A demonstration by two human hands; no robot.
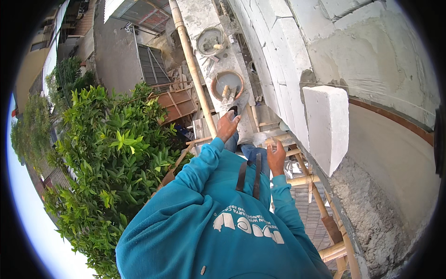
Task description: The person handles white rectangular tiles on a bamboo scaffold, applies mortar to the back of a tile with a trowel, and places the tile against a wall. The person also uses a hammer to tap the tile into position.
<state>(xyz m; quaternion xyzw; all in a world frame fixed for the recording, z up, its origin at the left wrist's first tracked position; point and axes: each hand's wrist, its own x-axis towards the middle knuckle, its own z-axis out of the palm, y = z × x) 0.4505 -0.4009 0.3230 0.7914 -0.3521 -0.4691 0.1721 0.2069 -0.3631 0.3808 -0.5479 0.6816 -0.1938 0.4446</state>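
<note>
My left hand is closed on a black-handled notched trowel, its mortar-coated blade toward a round basin of grey mix with a wooden-handled tool in it. My right hand has loosely curled, slightly parted fingers, with nothing visible in it, beside a bamboo pole. A white block stands on the wall edge to the right of that hand. A second basin of mix sits farther along the grey plank.
Bamboo scaffold poles flank the plank and run below my right arm. A white block wall rises on the right, with a thin string along it. A leafy tree fills the left, and a lower roof shows beneath the poles.
</note>
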